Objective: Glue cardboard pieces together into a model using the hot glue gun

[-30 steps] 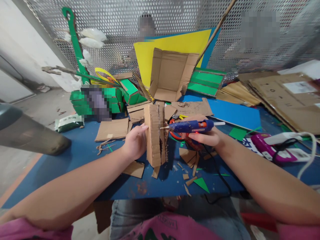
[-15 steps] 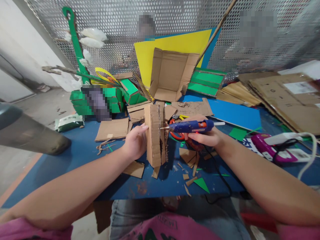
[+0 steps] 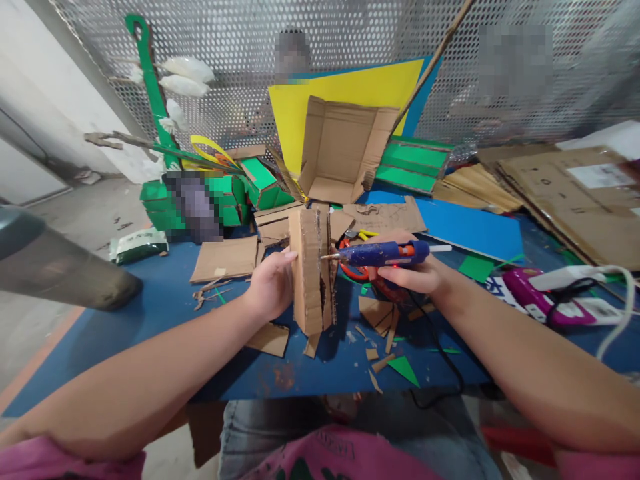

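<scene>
My left hand (image 3: 273, 283) grips the left side of a narrow folded cardboard box (image 3: 306, 287), thumb on its face and the other fingers hidden behind it. An open seam runs down the box's right side. My right hand (image 3: 415, 270) is wrapped round a blue hot glue gun (image 3: 373, 253), with a white glue stick (image 3: 441, 249) poking from its back end. The gun's metal nozzle points left and sits at the seam; whether it touches the cardboard I cannot tell. A black cord (image 3: 447, 360) hangs from the gun.
Cardboard scraps (image 3: 377, 313) and a green triangle (image 3: 404, 370) litter the blue table (image 3: 240, 380). Red-handled scissors (image 3: 354, 272) lie behind the gun. An open cardboard box (image 3: 350, 147) stands at the back. A grey cylinder (image 3: 65, 260) is at left, a purple power strip (image 3: 535, 293) at right.
The glue gun has shifted very slightly to the right. My left hand and the cardboard box look the same.
</scene>
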Available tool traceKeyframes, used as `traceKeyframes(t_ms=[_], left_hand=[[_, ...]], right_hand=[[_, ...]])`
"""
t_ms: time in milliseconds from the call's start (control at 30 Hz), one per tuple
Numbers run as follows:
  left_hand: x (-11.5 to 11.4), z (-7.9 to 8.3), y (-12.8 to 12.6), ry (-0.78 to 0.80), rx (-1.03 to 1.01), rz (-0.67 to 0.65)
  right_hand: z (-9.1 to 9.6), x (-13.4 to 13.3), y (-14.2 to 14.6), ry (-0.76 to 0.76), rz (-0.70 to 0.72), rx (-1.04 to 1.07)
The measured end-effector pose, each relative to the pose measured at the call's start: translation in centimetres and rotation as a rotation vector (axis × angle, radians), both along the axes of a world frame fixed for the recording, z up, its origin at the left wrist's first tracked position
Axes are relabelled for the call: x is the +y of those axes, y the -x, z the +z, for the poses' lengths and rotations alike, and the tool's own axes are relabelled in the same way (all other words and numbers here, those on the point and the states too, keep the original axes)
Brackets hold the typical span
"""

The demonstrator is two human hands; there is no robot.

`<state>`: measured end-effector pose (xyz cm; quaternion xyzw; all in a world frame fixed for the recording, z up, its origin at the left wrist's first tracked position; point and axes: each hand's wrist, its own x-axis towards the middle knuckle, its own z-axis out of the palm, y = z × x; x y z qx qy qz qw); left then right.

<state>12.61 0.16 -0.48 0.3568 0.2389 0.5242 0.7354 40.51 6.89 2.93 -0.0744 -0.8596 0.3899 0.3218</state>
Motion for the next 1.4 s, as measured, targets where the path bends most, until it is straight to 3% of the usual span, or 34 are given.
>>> traceKeyframes(t_ms=[167, 667, 900, 1167, 1400], left_hand=[[0.1, -0.3, 0.2, 0.003, 0.013, 0.016], [0.2, -0.4, 0.2, -0.013, 0.000, -0.004], [0.2, -0.5, 0.2, -0.007, 0.010, -0.005], [0.1, -0.6, 0.3, -0.003, 0.056, -0.011], [0.1, -0.5, 0.2, -0.008, 0.019, 0.000]], right_hand=[[0.1, -0.5, 0.4, 0.082, -0.016, 0.076], [0.0, 0.1, 0.1, 0.009, 0.024, 0.035], [0.3, -0.1, 0.3, 0.042, 0.022, 0.014], [-0.7, -0.6, 0.1, 0.142, -0.047, 0.077], [-0.3, -0.3, 0.3, 0.094, -0.005, 0.056]])
